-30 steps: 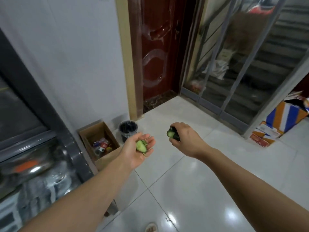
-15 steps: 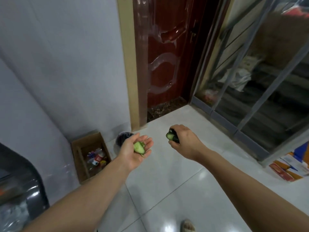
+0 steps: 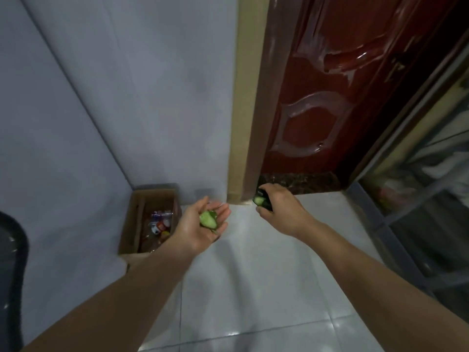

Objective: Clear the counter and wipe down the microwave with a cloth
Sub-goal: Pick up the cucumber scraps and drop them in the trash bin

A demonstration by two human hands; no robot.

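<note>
A pale green cucumber scrap (image 3: 208,219) lies in the upturned palm of my left hand (image 3: 196,232), whose fingers are loosely cupped beneath it. My right hand (image 3: 281,207) grips a dark-skinned cucumber end (image 3: 261,201), cut face pointing left, close to the foot of the door frame. Both hands are held out over the white tiled floor. Neither the microwave, the counter nor a cloth is in view.
A cardboard box (image 3: 130,224) holding bottles and wrappers stands in the wall corner, just left of my left hand. A dark red door (image 3: 317,110) is straight ahead and a glass sliding door (image 3: 418,212) is to the right. A dark appliance edge (image 3: 11,275) is at far left.
The view has moved closer to the corner and turned left. Both hands keep their cucumber pieces; my left hand now covers the black bin seen beside the box.
</note>
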